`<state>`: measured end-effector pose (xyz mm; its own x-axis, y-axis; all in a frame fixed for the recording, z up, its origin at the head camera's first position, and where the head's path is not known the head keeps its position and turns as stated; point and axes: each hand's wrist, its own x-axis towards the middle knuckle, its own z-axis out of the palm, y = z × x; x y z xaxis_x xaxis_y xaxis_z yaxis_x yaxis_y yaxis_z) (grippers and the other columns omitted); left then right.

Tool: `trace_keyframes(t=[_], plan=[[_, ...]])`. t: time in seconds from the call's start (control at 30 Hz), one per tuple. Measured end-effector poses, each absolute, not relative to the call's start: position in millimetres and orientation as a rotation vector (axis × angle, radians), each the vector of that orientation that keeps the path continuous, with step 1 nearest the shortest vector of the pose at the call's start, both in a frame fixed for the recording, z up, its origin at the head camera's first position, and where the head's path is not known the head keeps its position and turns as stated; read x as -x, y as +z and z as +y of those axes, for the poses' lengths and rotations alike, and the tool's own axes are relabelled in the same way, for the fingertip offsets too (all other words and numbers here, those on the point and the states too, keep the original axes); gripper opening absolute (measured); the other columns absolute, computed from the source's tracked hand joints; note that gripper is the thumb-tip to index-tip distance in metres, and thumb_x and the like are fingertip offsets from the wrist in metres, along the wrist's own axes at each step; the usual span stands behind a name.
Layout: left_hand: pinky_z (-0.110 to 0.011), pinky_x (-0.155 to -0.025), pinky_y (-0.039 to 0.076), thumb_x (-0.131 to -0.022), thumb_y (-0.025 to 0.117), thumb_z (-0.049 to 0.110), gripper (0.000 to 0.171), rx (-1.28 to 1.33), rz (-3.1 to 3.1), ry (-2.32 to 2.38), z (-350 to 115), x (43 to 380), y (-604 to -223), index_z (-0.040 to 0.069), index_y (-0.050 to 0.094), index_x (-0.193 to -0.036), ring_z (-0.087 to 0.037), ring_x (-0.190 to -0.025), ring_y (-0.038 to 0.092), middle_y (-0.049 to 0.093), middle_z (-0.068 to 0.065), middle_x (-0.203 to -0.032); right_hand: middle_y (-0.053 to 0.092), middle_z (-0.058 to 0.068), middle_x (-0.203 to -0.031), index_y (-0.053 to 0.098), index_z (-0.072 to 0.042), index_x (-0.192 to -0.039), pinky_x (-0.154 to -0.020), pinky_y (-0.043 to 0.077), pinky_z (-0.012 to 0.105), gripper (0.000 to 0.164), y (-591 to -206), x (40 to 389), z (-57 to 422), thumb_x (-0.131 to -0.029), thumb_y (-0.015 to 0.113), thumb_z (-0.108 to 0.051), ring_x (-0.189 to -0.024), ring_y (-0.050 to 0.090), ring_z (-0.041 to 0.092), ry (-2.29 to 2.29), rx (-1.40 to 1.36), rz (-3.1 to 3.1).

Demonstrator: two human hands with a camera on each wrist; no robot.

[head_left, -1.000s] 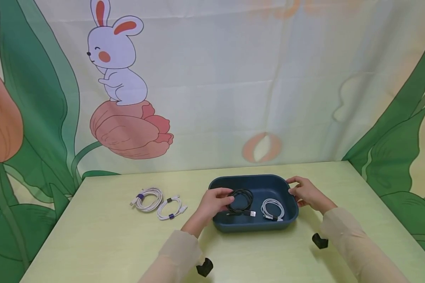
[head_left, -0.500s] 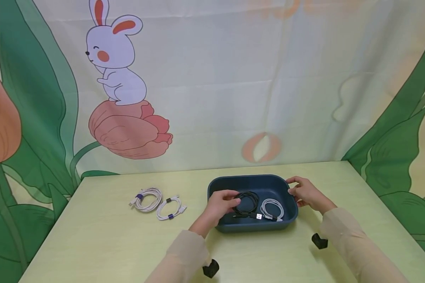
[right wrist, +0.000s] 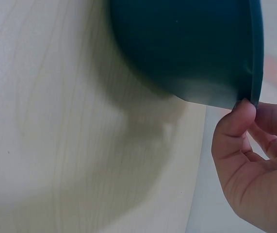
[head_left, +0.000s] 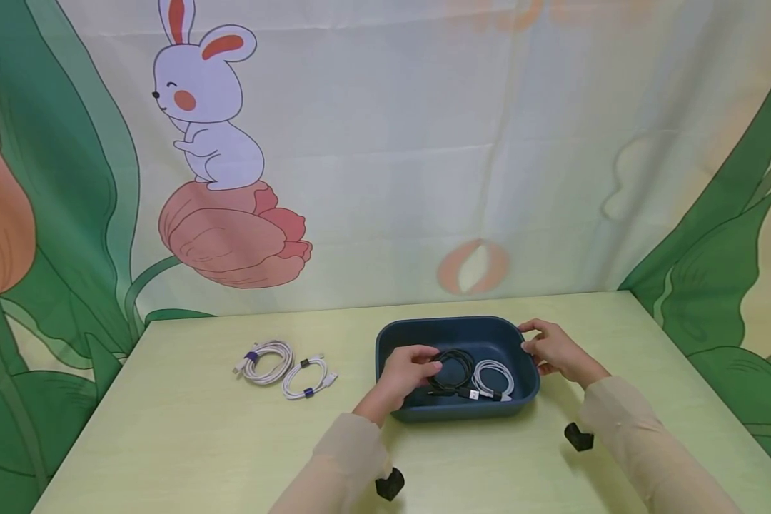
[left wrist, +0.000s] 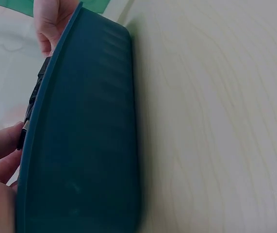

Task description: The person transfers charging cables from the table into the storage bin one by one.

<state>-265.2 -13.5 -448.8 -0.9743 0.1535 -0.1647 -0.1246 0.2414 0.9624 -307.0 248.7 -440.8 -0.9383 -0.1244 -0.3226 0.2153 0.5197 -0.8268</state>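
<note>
My left hand (head_left: 406, 375) pinches the left side of a coiled black USB cable (head_left: 460, 391) over the dark blue bin (head_left: 469, 412). In the left wrist view, bits of the black cable (left wrist: 31, 99) show at the height of the bin's rim, by the thumb. A coiled white cable (head_left: 511, 378) lies inside the bin, just right of the black coil. On the far right side, my right hand (head_left: 557, 351) grips the bin's rim; the right wrist view shows thumb and fingers (right wrist: 240, 121) pinching that rim. The bin's floor under the black coil is partly hidden.
Two more coiled white cables lie on the pale table left of the bin: a larger one (head_left: 287, 355) with a purple tie and a smaller one (head_left: 288, 386). A printed curtain (head_left: 373, 178) hangs behind the table's back edge.
My left hand has carried the black cable to the right inside the bin, closer to the white coil there. My right hand has stayed on the rim.
</note>
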Motion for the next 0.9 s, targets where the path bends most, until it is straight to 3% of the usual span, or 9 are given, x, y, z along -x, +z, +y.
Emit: trace_keyframes(t=[0.9], plan=[[-0.029, -0.071, 0.052, -0.081, 0.059, 0.004, 0.025, 0.024, 2.290, 1.737, -6, 276, -464, 0.004, 0.063, -0.106, -0.016, -0.076, 0.058, 0.061, -0.010, -0.099, 0.050, 0.013, -0.090, 0.033, -0.003, -0.128, -0.050, 0.045, 0.024, 0.040, -441, 308, 248, -0.089, 0.043, -0.007, -0.059, 0.048, 0.017, -1.392, -0.082, 2.417]])
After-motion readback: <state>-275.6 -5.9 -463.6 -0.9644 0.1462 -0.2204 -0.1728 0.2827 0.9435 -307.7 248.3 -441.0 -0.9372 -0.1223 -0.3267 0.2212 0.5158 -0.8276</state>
